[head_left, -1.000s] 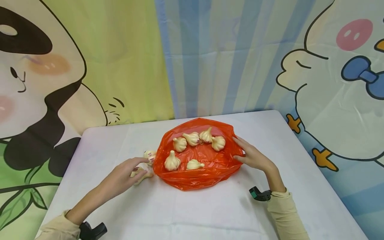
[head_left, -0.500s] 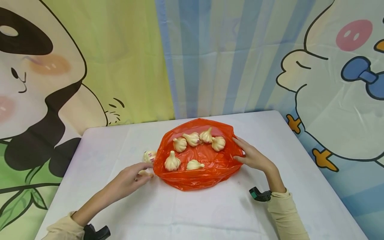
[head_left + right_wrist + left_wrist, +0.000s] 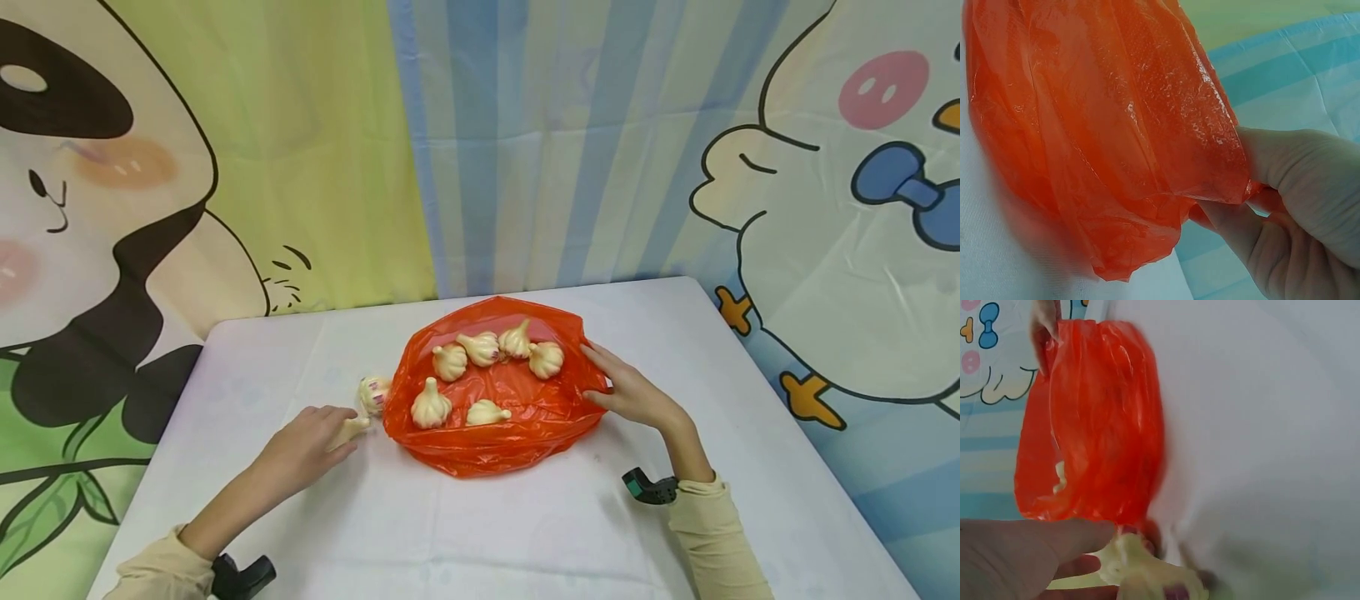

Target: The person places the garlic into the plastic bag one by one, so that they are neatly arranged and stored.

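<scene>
My left hand (image 3: 303,446) holds a pale garlic bulb (image 3: 352,428) between thumb and fingers, just left of the bag. Seen from the left wrist, that bulb (image 3: 1147,572) has a purple patch and sits partly behind the fingers. A red plastic bag (image 3: 480,454) stands with its mouth spread wide, several garlic bulbs (image 3: 431,404) visible inside. At its right side my right hand (image 3: 637,392) pinches the rim; the right wrist view shows the thumb (image 3: 1272,153) outside the film, with fingers partly hidden behind it.
Another garlic bulb (image 3: 372,393) with purple marks lies against the bag's left side. A white cloth covers the table (image 3: 480,533). Behind it hangs a curtain (image 3: 510,150) with cartoon animals.
My left hand closed in on the front bulb left of the bag, then drew it slightly left, away from the bag. The right hand and the bag have stayed put.
</scene>
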Motion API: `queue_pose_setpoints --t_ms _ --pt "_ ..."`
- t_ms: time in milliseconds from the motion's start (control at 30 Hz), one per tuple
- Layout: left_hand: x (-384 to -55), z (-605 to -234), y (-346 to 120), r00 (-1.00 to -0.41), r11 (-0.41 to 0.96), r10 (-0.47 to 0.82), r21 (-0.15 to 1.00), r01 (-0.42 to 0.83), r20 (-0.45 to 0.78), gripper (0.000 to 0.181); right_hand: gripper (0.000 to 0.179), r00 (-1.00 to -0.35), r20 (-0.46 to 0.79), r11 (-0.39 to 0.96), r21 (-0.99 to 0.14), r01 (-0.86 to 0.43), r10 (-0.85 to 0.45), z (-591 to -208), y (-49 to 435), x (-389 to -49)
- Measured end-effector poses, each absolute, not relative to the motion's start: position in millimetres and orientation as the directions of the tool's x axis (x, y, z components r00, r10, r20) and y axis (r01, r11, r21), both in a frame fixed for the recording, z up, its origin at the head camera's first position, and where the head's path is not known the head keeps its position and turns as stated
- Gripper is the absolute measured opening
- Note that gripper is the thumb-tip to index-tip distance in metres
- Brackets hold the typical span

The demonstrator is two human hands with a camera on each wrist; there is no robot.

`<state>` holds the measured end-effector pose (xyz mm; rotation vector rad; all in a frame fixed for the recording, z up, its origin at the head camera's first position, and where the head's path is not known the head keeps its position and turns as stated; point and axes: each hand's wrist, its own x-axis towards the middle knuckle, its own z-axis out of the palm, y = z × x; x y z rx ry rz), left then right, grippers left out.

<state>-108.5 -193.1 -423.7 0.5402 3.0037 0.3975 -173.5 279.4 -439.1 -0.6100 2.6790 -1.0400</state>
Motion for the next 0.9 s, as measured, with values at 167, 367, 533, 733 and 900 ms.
queue_pose_setpoints --t_ms 167,367,533,733,900 --pt "-111.4 -434.6 -204.2 -0.95 0.928 0.312 0.21 0.308 0.012 0.039 0.075 -0.893 -0.044 0.665 -0.684 -0.299 -0.447 -438.9 278.6 -173.1" --pt "-123.2 -450.8 -225.7 -0.972 0.932 0.236 0.283 0.226 -0.001 0.04 0.075 -0.893 -0.051 0.669 -0.681 -0.296 -0.447 -438.9 277.3 -173.4" --pt "-128.3 -456.6 -241.9 -0.985 0.905 0.167 0.404 0.133 -0.051 0.047 0.075 -0.893 -0.054 0.675 -0.675 -0.297 -0.447 -438.8 277.6 -174.3" --pt "-126.2 -459.1 -248.4 -0.988 0.881 0.148 0.46 0.112 -0.043 0.048 0.075 -0.889 -0.047 0.67 -0.676 -0.307 -0.455 -438.4 278.2 -174.7" --pt "-124.0 -459.7 -246.5 -0.989 0.877 0.145 0.466 0.12 -0.019 0.045 0.075 -0.89 -0.052 0.667 -0.682 -0.299 -0.452 -439.6 278.0 -174.3"
